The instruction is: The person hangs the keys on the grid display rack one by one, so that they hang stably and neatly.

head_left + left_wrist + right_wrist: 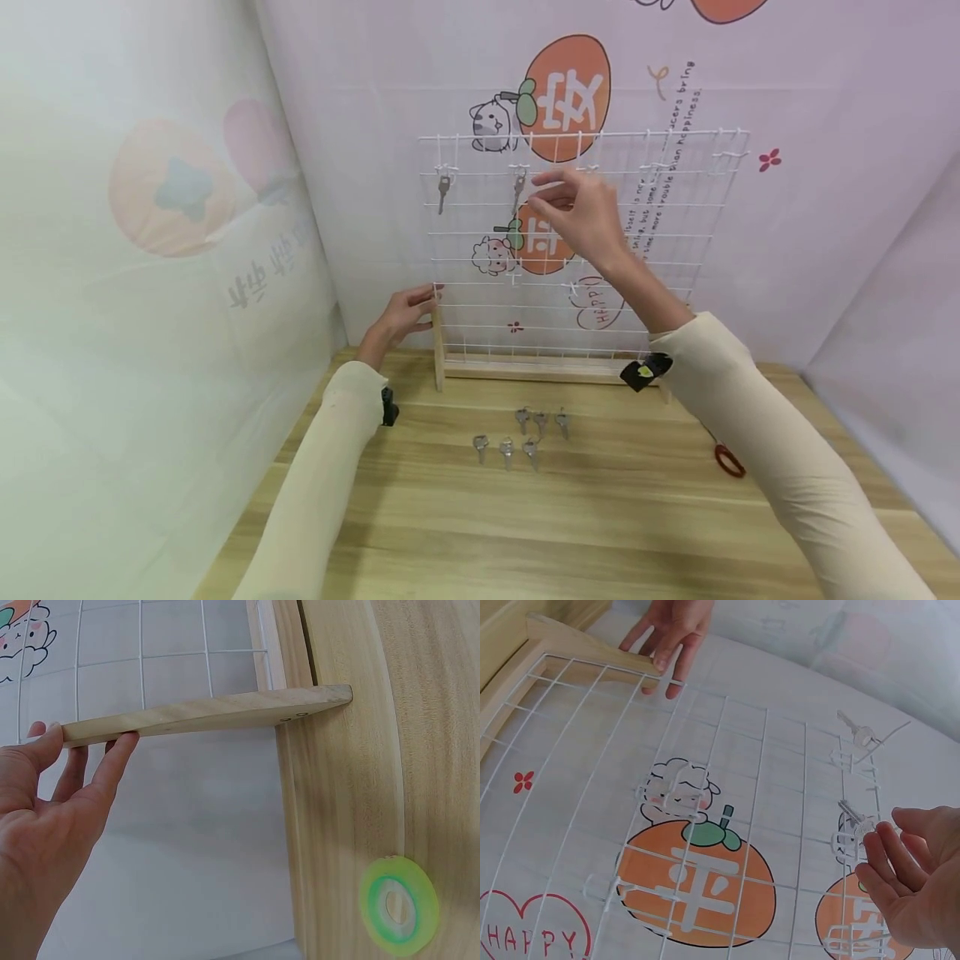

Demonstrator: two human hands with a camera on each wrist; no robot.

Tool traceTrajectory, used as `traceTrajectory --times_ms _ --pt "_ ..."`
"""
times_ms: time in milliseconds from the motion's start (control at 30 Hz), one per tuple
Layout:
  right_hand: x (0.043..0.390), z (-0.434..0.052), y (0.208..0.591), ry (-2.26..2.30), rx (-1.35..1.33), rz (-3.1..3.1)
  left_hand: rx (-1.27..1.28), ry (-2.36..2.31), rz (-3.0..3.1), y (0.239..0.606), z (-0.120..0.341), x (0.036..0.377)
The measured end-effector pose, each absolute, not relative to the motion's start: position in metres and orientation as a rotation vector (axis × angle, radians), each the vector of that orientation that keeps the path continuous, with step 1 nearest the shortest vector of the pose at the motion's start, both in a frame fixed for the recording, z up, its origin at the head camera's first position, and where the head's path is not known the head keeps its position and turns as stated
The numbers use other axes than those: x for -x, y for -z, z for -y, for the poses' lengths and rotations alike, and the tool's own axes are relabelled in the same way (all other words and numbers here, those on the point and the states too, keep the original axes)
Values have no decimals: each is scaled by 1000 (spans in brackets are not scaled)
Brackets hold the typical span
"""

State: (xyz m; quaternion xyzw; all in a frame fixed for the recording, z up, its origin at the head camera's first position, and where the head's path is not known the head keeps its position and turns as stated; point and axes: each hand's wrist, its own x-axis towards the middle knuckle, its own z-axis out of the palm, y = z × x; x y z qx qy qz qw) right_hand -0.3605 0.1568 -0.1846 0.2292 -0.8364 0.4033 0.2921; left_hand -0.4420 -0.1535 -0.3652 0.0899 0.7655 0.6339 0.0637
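Note:
A white wire grid rack (480, 283) stands upright in a wooden frame on the table. My left hand (402, 317) pinches the rack's wooden side post (202, 712) between thumb and fingers. Up at the top rows, my right hand (588, 212) is just right of a hanging key (518, 193), its fingers loosely bent with nothing between them. In the right wrist view the fingertips are right beside that key (855, 816) on its white hook. A second key (443, 196) hangs from the hook farther left. White hooks (652, 165) without keys are farther right.
Several loose keys (531, 450) lie in two rows on the wooden table (450, 533) before the rack. Red-handled scissors (729, 461) lie partly behind the right sleeve. A yellow-green tape roll (397, 906) is near the left wrist. Printed cloth (375, 125) hangs behind.

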Motion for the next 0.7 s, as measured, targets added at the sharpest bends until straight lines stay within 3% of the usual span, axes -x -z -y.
traceTrajectory --times_ms 700 --pt "340 -167 250 -1033 -752 2319 -253 -1915 -2305 364 153 441"
